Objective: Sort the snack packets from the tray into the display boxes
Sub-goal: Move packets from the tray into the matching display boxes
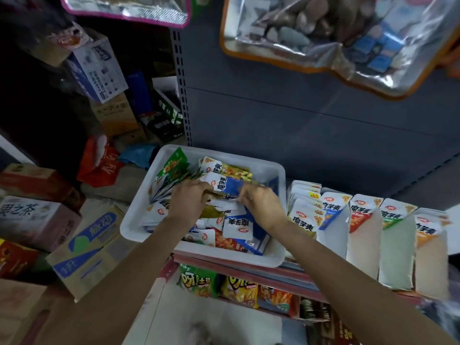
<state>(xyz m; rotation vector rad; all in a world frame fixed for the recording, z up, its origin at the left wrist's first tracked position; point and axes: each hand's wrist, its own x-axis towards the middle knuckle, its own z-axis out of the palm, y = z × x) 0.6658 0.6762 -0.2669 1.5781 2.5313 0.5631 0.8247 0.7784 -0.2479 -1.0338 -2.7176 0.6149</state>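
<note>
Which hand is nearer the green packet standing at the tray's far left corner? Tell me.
Left. The left hand lies just below the green packet; the right hand is farther off, across the white tray.

Both hanging foil bags (343,33) run off the top edge (contents blurred), and forearms hide tray (139,220) packets.

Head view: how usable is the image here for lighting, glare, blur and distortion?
Head view: dim overall, the left background nearly black; glare on the silvery foil bags hanging above; wide-angle bending of the grey shelf panel; both hands slightly motion-blurred over the white plastic tray; bottom edge soft.
</note>
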